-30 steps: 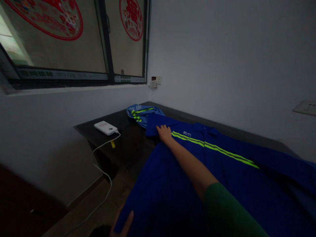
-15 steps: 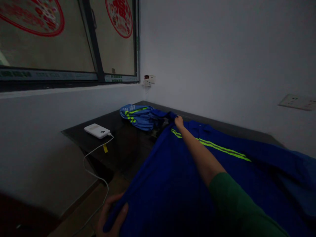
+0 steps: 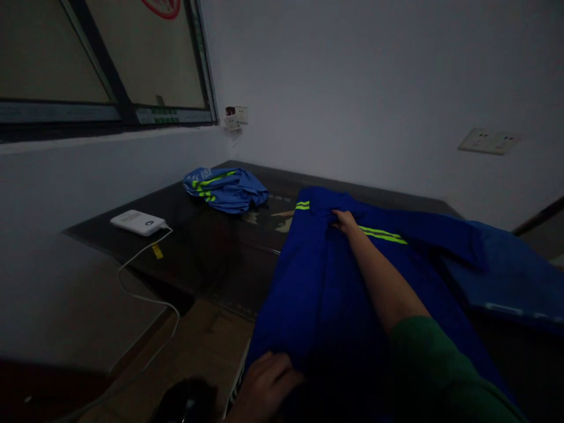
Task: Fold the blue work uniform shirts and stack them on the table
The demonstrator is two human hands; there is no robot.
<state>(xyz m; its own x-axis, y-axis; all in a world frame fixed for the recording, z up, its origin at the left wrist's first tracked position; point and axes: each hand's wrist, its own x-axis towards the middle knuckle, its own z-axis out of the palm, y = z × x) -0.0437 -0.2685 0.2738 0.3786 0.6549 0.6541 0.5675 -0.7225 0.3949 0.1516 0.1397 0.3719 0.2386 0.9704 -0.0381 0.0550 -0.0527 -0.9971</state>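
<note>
A dark blue garment (image 3: 304, 282) with yellow-green stripes lies on the black table, its left side folded inward over itself. My right hand (image 3: 346, 222) pinches the cloth near the top, between the two striped parts. At the bottom, close to me, my left hand (image 3: 268, 379) has its fingers curled on the garment's lower edge; its fingertips are dim against the cloth. The garment's right sleeve (image 3: 453, 235) stretches to the right over a lighter blue item.
A crumpled lighter blue garment (image 3: 229, 189) lies at the back left of the black table (image 3: 202, 252). Near the left edge rests a white device (image 3: 138, 222), its white cable (image 3: 145, 298) hanging toward the floor. The lighter blue item (image 3: 515, 264) is at right.
My right hand has carried the garment's left side rightward and folded it inward. My left hand has also moved right with the lower edge. The view has turned right and down.
</note>
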